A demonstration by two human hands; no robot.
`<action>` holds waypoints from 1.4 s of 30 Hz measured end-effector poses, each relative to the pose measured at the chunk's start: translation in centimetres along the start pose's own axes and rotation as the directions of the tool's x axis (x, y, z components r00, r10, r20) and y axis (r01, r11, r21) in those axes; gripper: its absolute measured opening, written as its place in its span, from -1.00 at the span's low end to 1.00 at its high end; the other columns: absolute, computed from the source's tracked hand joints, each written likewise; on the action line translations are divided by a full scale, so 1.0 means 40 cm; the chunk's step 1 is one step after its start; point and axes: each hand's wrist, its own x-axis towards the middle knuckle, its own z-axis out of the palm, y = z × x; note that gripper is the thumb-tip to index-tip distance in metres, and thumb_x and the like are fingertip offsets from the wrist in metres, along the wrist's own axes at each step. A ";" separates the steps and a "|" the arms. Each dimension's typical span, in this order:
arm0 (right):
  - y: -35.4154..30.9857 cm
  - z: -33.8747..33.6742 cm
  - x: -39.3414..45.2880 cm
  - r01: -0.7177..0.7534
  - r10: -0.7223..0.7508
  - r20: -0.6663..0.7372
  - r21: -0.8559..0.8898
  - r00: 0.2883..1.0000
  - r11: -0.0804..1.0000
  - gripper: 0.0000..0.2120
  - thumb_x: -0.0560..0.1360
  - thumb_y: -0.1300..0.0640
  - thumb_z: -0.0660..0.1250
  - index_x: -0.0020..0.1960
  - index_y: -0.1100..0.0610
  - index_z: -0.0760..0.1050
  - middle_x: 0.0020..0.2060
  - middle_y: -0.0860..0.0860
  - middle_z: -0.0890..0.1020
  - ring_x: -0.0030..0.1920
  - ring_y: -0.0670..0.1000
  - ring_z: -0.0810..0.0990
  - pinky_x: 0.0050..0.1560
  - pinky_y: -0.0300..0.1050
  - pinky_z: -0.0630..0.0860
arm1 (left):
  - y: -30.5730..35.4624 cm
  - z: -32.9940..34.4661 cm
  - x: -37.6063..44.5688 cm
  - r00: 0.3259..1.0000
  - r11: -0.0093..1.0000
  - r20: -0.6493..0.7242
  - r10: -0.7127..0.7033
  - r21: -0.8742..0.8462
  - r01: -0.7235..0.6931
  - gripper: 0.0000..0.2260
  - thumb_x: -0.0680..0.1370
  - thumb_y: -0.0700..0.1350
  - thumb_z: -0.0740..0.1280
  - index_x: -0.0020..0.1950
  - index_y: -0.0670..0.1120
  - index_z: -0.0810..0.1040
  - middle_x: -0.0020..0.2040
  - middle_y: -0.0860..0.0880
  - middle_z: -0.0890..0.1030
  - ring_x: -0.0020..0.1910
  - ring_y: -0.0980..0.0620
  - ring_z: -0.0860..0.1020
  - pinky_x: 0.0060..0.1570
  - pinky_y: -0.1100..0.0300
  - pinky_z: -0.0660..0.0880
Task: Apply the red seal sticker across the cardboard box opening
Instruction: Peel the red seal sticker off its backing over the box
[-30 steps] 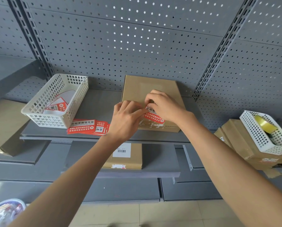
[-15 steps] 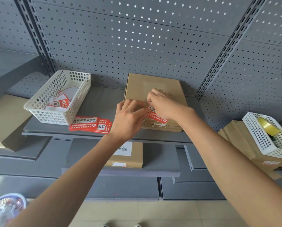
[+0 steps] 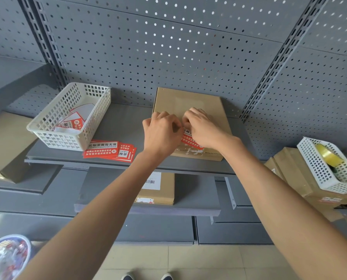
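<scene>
A flat cardboard box (image 3: 190, 102) lies on the grey shelf (image 3: 126, 120) against the pegboard. A red seal sticker (image 3: 187, 139) with white writing sits near the box's front edge, mostly hidden under my hands. My left hand (image 3: 161, 132) and my right hand (image 3: 203, 128) are side by side over the box, fingers curled, fingertips pinching the sticker's upper edge. I cannot tell whether the sticker lies flat on the cardboard. White torn label residue (image 3: 192, 152) shows on the box just below the sticker.
A stack of spare red stickers (image 3: 108, 150) lies on the shelf left of the box, beside a white basket (image 3: 53, 136) holding sticker backings. Another box (image 3: 160, 188) sits on the lower shelf. At right, a white basket with tape (image 3: 326, 168) rests on cartons.
Both hands moved a little further up the box and closer together, fingertips meeting at the sticker's top edge. More of the sticker is covered now. The camera tilted slightly.
</scene>
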 end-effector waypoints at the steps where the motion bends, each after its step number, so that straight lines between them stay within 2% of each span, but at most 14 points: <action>1: 0.001 0.002 -0.002 0.001 -0.001 -0.005 0.010 1.000 1.000 -0.75 0.57 0.40 0.12 -0.05 0.05 0.36 0.01 -0.05 0.42 0.15 0.09 0.41 0.13 0.11 0.42 | 0.004 -0.001 0.004 1.000 1.000 0.008 -0.004 0.017 0.004 -0.93 0.48 -0.03 0.36 -0.14 0.03 0.63 -0.11 0.07 0.59 0.05 -0.06 0.44 0.01 0.05 0.19; 5: 0.008 0.009 -0.007 -0.013 0.018 -0.043 0.120 0.999 0.993 -0.84 0.63 0.28 0.17 -0.04 0.06 0.41 0.02 -0.04 0.48 0.16 0.09 0.44 0.18 0.12 0.41 | 0.011 -0.008 0.015 0.999 0.998 0.046 -0.022 0.064 0.019 -0.89 0.49 0.00 0.35 -0.11 0.04 0.67 -0.16 0.07 0.56 0.05 -0.09 0.42 -0.02 0.05 0.17; 9: 0.025 0.015 -0.026 -0.059 0.117 -0.111 0.430 0.987 0.901 -0.97 0.60 0.15 0.34 0.03 0.05 0.51 -0.02 -0.06 0.56 0.04 0.00 0.53 0.10 -0.05 0.48 | 0.011 -0.012 0.017 0.999 0.999 0.049 -0.021 0.044 0.019 -0.88 0.51 -0.02 0.34 -0.13 0.07 0.67 -0.21 0.11 0.50 0.03 -0.08 0.41 -0.02 0.06 0.15; 12: 0.041 0.024 -0.045 -0.096 0.197 -0.112 0.584 0.974 0.806 -0.72 0.52 0.12 0.45 0.18 0.05 0.46 0.05 -0.04 0.61 0.04 -0.06 0.58 0.08 -0.20 0.51 | 0.010 -0.011 0.018 0.999 0.999 0.046 -0.017 0.048 0.014 -0.88 0.52 -0.01 0.33 -0.14 0.09 0.67 -0.22 0.12 0.50 0.02 -0.06 0.39 -0.03 0.06 0.13; 15: 0.046 0.030 -0.053 -0.122 0.236 -0.129 0.576 0.963 0.809 -0.67 0.49 0.05 0.48 0.19 0.04 0.49 0.13 -0.07 0.60 0.16 -0.09 0.56 0.18 -0.22 0.46 | 0.007 -0.009 0.019 0.999 0.998 0.047 -0.010 0.057 0.008 -0.88 0.52 0.00 0.33 -0.14 0.08 0.66 -0.21 0.12 0.50 0.03 -0.06 0.40 -0.03 0.07 0.12; 18: 0.039 0.027 -0.057 -0.141 0.275 -0.136 0.601 0.952 0.787 -0.66 0.47 0.06 0.49 0.19 0.05 0.48 0.14 -0.06 0.60 0.16 -0.10 0.55 0.14 -0.29 0.42 | 0.006 -0.004 0.023 0.999 0.997 0.049 -0.004 0.073 0.000 -0.88 0.52 0.01 0.32 -0.12 0.08 0.66 -0.18 0.12 0.53 0.06 -0.06 0.41 -0.02 0.05 0.15; 25: 0.031 0.024 -0.061 -0.171 0.303 -0.130 0.594 0.944 0.786 -0.68 0.48 0.09 0.48 0.19 0.08 0.51 0.15 -0.06 0.61 0.17 -0.08 0.55 0.19 -0.19 0.47 | 0.009 0.002 0.039 0.991 0.989 0.118 0.069 0.122 -0.083 -0.85 0.54 -0.08 0.28 -0.07 0.02 0.66 -0.07 0.05 0.61 0.08 -0.06 0.40 -0.05 0.03 0.13; 37: 0.043 0.041 -0.054 -0.154 0.285 -0.134 0.591 0.949 0.792 -0.81 0.47 0.05 0.48 0.03 0.00 0.54 0.13 -0.09 0.63 0.15 -0.04 0.58 0.22 -0.06 0.51 | -0.008 0.019 0.030 0.992 0.987 0.083 0.100 0.116 -0.109 -0.82 0.62 -0.05 0.19 -0.03 0.01 0.60 0.03 0.06 0.60 0.11 -0.05 0.41 -0.01 0.02 0.15; 42: 0.059 0.026 -0.054 -0.114 0.240 -0.123 0.620 0.963 0.776 -0.86 0.50 0.18 0.46 0.05 0.03 0.63 0.15 -0.11 0.65 0.13 -0.10 0.60 0.27 -0.14 0.51 | -0.018 0.020 0.034 0.990 0.988 0.094 0.106 0.102 -0.115 -0.83 0.62 -0.03 0.19 -0.03 0.03 0.57 0.03 0.08 0.60 0.09 -0.04 0.42 0.01 0.01 0.19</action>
